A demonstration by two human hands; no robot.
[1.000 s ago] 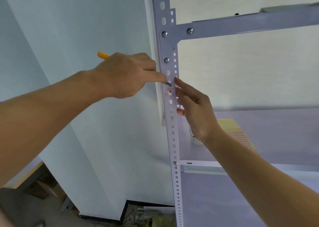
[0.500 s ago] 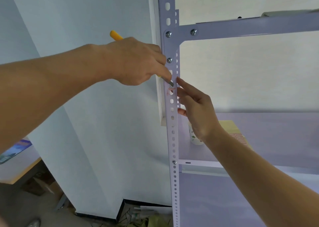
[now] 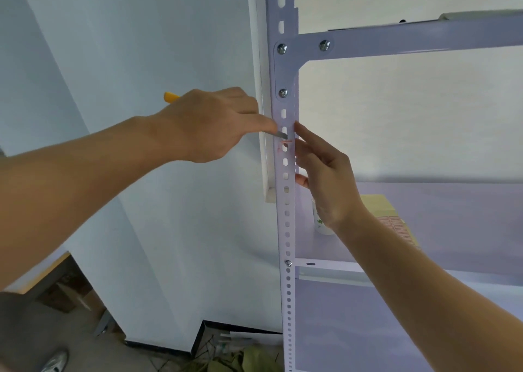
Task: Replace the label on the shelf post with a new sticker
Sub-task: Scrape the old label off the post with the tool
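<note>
While knife meets label, shelf holding bottle, box

A white bottle stands beside a yellow box, a shoe below

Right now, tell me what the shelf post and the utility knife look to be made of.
The shelf post: likely steel, pale matte paint; punched slots and shiny bolts suggest sheet metal. The utility knife: grey blade looks metal, its yellow handle end probably plastic; the left hand hides the rest.
</note>
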